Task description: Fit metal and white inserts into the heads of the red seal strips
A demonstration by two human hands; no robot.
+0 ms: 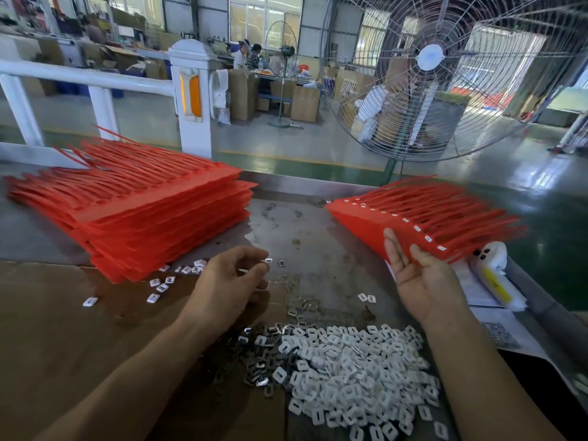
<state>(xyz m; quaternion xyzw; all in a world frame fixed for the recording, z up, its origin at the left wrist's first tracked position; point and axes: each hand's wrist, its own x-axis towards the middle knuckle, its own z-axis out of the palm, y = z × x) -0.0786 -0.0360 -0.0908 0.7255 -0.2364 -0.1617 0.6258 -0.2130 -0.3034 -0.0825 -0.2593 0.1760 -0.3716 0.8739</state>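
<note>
**Inspection: insert fitting, one comb of seal strips in hand**

We find the right hand point(420, 275) palm-up with fingers nearly straight, supporting the head edge of a comb of red seal strips point(423, 218) from beneath; the sheet rests on the fingertips and is not clenched. The heads along this comb show small white squares, which we judge to be inserts already seated. The left hand point(232, 281) hovers over the table with fingers curled, thumb and forefinger pinching what appears to be one small metal insert point(266, 261); it is too small to confirm.

Handling, in our judgement: the comb is thin moulded plastic, light and flexible, its tails splaying freely. It should be held at the solid head band, where it is stiffest; lifted by the tails it would sag and tangle. The inserts are tiny, light and likely slippery, so a fingertip pinch across the flat faces suits them.

Further out, a heap of white inserts point(359, 374) lies near the forearms, with darker metal inserts point(254, 354) at its left edge and strays scattered on the table point(302, 224). A tall stack of red strips point(143, 211), apparently awaiting inserts, sits to the left.
</note>
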